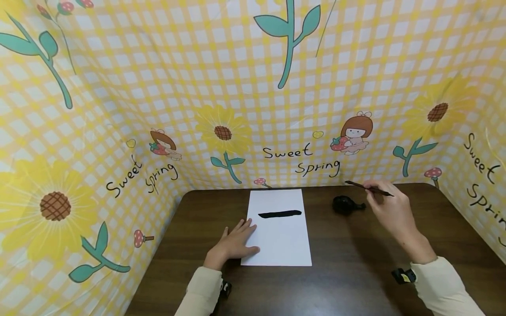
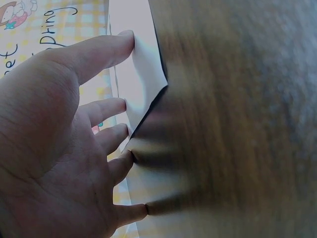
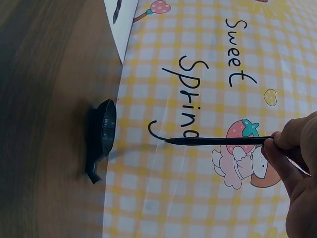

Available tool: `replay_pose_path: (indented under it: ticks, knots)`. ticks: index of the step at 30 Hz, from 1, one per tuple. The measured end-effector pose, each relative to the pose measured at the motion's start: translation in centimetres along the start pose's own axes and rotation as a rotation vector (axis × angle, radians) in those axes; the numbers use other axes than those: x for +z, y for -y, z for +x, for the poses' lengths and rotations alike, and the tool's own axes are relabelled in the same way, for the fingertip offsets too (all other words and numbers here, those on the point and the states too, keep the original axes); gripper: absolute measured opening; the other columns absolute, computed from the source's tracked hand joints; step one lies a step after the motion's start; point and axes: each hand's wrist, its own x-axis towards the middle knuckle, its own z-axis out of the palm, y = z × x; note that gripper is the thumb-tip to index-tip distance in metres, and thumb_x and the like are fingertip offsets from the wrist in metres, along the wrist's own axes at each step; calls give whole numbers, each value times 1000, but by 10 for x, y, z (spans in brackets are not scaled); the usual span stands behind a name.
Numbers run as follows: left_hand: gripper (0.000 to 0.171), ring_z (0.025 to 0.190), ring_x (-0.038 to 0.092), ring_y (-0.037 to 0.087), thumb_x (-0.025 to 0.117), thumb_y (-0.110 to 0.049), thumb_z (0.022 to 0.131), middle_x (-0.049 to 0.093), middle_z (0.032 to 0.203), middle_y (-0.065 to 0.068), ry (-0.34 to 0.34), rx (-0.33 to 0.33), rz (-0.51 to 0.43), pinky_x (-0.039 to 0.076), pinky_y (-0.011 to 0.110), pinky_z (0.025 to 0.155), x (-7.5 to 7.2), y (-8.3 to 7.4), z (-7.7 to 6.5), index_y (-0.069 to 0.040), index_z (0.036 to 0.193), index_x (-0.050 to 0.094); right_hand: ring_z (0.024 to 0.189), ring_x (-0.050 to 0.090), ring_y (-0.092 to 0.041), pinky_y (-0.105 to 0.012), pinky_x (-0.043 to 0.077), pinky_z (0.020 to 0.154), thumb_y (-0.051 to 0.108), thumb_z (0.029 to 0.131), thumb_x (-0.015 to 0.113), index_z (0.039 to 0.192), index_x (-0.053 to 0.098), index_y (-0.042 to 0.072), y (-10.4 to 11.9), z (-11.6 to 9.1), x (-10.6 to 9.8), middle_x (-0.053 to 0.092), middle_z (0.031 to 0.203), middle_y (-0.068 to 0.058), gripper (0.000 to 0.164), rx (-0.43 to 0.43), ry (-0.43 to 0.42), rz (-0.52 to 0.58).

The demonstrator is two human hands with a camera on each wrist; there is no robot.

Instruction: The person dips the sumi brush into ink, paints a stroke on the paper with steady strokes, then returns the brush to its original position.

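Observation:
A white sheet of paper (image 1: 276,245) lies on the table, with one thick black stroke (image 1: 280,214) running across its upper half. My left hand (image 1: 236,242) rests over the sheet's left edge, fingers spread and thumb apart; in the left wrist view its fingertips touch the paper (image 2: 141,54) and the table beside it. Held up at the right, my right hand (image 1: 389,210) pinches a slim dark brush (image 1: 363,187) between thumb and fingers. The brush's pointed black tip (image 3: 173,141) is in the air, away from the paper. Near that hand sits a small black dish (image 1: 343,205) with a short handle.
The brown wooden table (image 1: 336,281) has its back edge against a yellow checked cloth (image 1: 245,87) with printed sunflowers and lettering. That cloth also hangs at the left and right sides. A black wrist device (image 1: 403,276) is worn by the right sleeve.

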Motion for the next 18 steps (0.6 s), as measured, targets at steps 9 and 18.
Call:
replay_pose_path:
  ticks: [9, 18]
  knots:
    - [81, 167, 14, 35, 68, -51, 100, 22, 179, 7, -1, 0, 1, 6, 79, 125, 0, 0, 0, -17, 167, 38, 91, 71, -26, 1, 37, 90, -19, 83, 77, 104, 73, 1, -5, -4, -1, 76, 101, -12, 29, -65, 23, -2]
    - [81, 168, 14, 35, 68, -52, 100, 23, 179, 6, -5, -7, -6, 7, 79, 125, 1, -1, 0, -17, 167, 39, 90, 69, -27, -26, 47, 78, -19, 81, 75, 104, 72, 0, -10, -8, -1, 75, 99, -14, 30, -144, 45, 2]
